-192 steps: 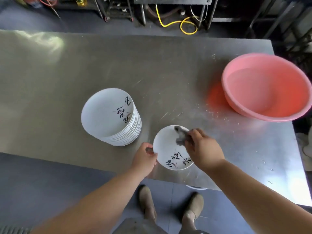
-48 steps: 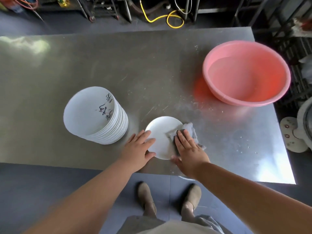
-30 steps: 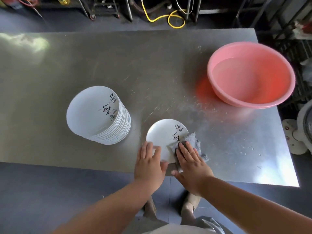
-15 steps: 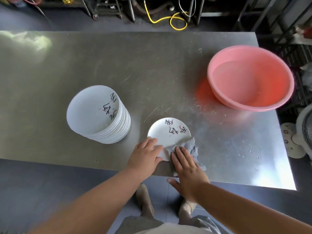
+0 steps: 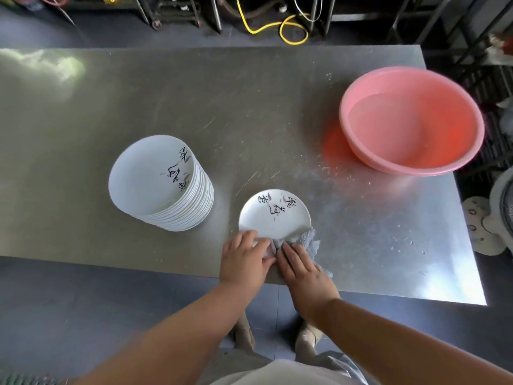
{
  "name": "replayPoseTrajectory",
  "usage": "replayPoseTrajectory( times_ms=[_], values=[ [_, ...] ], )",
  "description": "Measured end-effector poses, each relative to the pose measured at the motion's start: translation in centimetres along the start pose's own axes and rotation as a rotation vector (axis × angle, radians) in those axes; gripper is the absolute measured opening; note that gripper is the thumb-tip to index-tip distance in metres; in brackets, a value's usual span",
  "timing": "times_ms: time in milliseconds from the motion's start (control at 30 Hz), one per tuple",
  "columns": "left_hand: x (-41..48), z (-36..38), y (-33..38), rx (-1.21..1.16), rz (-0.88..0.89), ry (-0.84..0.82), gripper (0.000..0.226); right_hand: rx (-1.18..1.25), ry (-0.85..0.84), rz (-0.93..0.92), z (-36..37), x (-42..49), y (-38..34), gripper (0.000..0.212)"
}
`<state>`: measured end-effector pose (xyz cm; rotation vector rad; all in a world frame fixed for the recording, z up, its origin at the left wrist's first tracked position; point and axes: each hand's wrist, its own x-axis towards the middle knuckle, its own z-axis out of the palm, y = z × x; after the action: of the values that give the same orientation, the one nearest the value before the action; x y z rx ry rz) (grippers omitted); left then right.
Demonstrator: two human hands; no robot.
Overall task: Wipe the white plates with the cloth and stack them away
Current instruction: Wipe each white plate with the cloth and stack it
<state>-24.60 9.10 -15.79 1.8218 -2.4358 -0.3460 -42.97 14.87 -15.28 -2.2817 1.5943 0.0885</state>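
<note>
A small white plate [image 5: 273, 215] with black brush lettering lies flat on the steel table near its front edge. My right hand [image 5: 302, 269] lies flat, fingers straight, on a grey cloth [image 5: 304, 238] that covers the plate's near rim. My left hand [image 5: 244, 259] rests with straight fingers on the plate's near left edge, touching the cloth. To the left stands a tall stack of white plates [image 5: 161, 183] with the same lettering on the top one.
A pink plastic basin [image 5: 410, 119] sits at the table's back right. The steel table [image 5: 194, 101] has scratches and small white specks around the plate. A white fan base [image 5: 485, 226] stands on the floor to the right. My feet show under the table edge.
The plate has turned under my hands, so its lettering went from the right side to the far rim. My right hand and cloth slid toward the plate's near edge, close to my left hand.
</note>
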Motion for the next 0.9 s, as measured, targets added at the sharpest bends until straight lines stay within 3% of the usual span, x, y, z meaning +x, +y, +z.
replayPoseTrajectory(
  times_ms=[67,133,200,267,333,400,500,600,733,833,900],
  values=[
    [-0.3,-0.4,-0.1,-0.006,0.034,-0.018,0.038,0.019,0.077,-0.054,-0.9,0.4,1.3,0.072],
    [-0.3,-1.0,-0.2,-0.022,0.045,-0.057,0.036,0.142,0.046,-0.063,-2.6,0.7,2.4,0.043],
    [-0.4,-1.6,-0.4,-0.027,0.038,-0.109,0.038,0.385,0.004,0.06,-4.6,0.7,2.9,0.026],
    [-0.4,-2.5,-0.7,-0.091,-0.012,-0.061,0.031,0.561,-0.046,0.27,-6.3,0.7,3.9,0.019],
    [-0.1,-3.5,-1.4,-0.207,-0.236,0.006,0.027,0.656,-0.076,0.487,-7.7,1.1,5.4,0.014],
    [1.3,-4.6,-2.3,-0.37,-0.536,-0.112,0.028,0.738,-0.138,0.642,-8.9,2.0,6.8,0.021],
    [3.9,-6.0,-2.4,-0.739,-0.866,-0.405,0.036,0.803,-0.277,0.692,-9.7,3.6,7.6,0.047],
    [4.9,-7.4,-1.6,-1.023,-1.075,-0.565,0.056,0.996,-0.377,0.694,-8.6,4.8,7.2,0.052],
    [5.3,-7.6,-1.0,-1.242,-1.114,-0.549,0.074,0.843,-0.149,0.685,-7.9,4.8,6.2,0.035],
    [5.3,-8.5,0.1,-1.514,-1.131,-0.346,0.064,0.914,0.167,0.583,-8.9,3.5,5.2,0.027],
    [5.4,-9.9,0.9,-1.733,-1.098,-0.219,0.046,1.057,0.323,0.443,-10.2,2.4,4.4,0.027]
  ],
)
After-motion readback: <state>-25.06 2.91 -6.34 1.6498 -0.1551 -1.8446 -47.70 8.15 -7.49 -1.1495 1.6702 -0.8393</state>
